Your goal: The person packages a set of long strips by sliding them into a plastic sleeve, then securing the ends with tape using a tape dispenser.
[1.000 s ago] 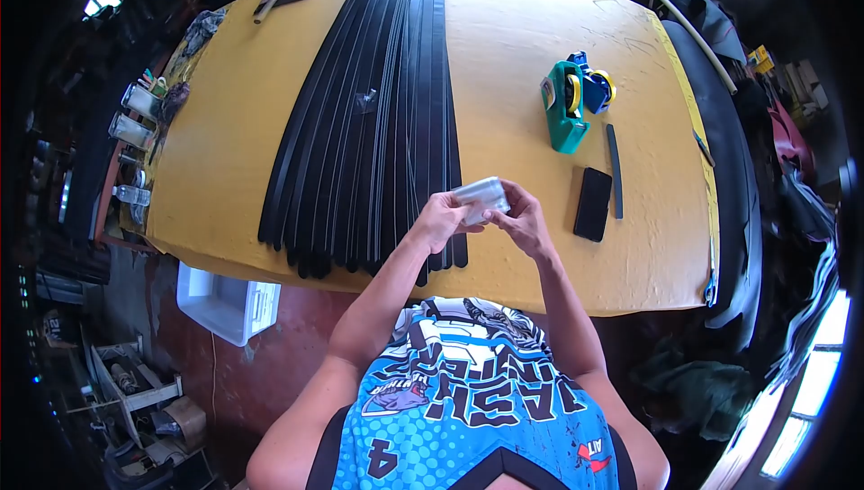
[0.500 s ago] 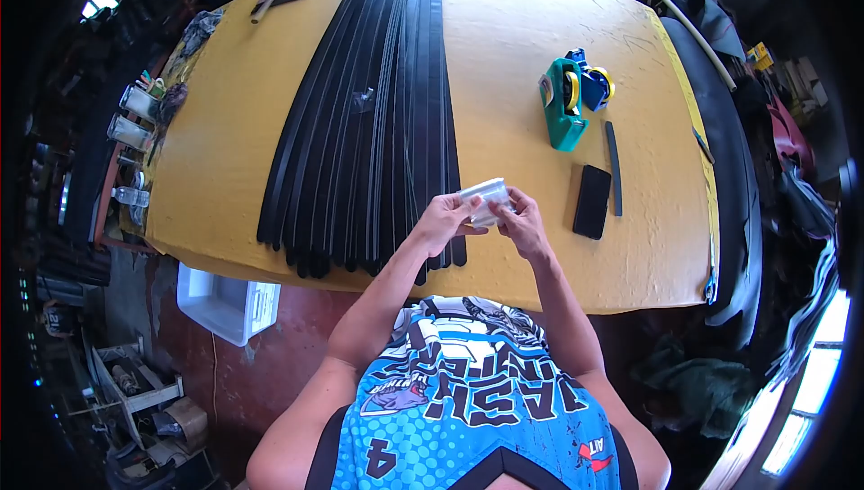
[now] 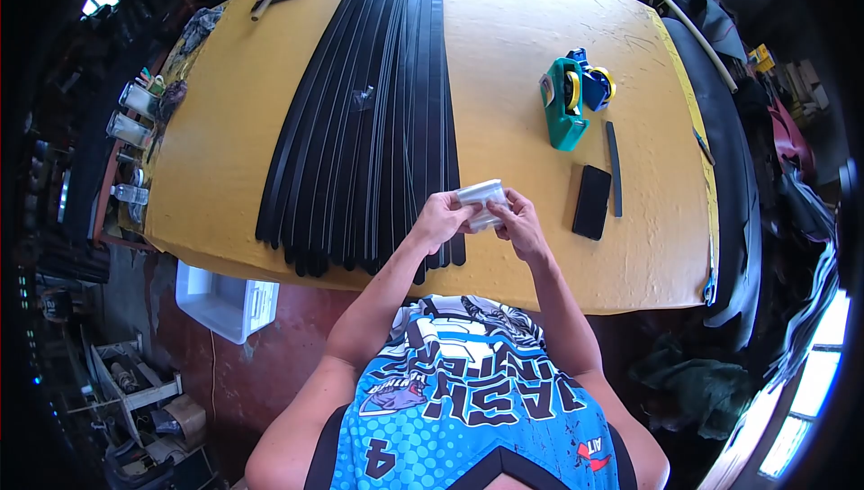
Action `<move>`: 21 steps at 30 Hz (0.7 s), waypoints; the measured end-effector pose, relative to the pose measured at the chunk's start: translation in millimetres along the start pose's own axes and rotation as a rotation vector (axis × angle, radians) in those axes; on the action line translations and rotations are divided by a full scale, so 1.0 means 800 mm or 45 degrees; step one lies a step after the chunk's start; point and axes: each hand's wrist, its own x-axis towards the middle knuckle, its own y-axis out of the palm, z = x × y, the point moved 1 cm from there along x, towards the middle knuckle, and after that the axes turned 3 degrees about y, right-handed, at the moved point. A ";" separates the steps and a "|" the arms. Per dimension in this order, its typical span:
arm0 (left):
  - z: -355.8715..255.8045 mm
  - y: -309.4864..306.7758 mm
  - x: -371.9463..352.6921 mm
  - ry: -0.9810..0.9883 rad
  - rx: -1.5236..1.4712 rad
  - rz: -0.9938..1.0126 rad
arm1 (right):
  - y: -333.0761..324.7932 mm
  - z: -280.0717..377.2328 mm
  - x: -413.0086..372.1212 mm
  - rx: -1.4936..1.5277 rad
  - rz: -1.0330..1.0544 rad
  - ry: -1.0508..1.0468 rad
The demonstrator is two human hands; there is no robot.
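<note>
Between my two hands is a small clear plastic packet (image 3: 481,193), held over the table near its front edge. My left hand (image 3: 442,222) pinches its left side, and my right hand (image 3: 521,223) grips the right side with the thumb on top. What the packet contains, if anything, I cannot make out. Left of my hands, long black strips (image 3: 360,148) with rounded ends lie side by side, running away from me. A small clear plastic scrap (image 3: 364,98) rests on them.
On the yellow-covered table (image 3: 504,274), to the right, are a black phone (image 3: 591,202), a short dark strip (image 3: 614,170), a green tape dispenser (image 3: 564,112) and a blue one (image 3: 594,85). A hammer (image 3: 270,0) lies far left. Below the table edge stands a white bin (image 3: 216,305).
Both hands stay in nearly the same place on the packet. The packet has shifted very slightly left and its surface is turned a little differently.
</note>
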 end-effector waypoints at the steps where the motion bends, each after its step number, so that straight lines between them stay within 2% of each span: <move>1: 0.002 -0.001 0.001 0.000 0.001 0.001 | 0.000 0.000 0.000 -0.002 -0.007 -0.016; 10: -0.004 0.007 -0.005 -0.048 -0.063 -0.008 | 0.007 -0.004 -0.001 0.055 -0.045 -0.122; 16: -0.006 0.009 -0.007 0.045 -0.014 -0.031 | 0.011 -0.005 0.000 0.084 -0.066 -0.160; 19: -0.005 0.018 -0.005 0.101 -0.049 -0.132 | 0.017 -0.006 -0.001 0.149 -0.106 -0.197; 21: 0.001 0.025 -0.004 0.239 -0.222 -0.133 | 0.023 -0.010 -0.001 0.224 -0.120 -0.213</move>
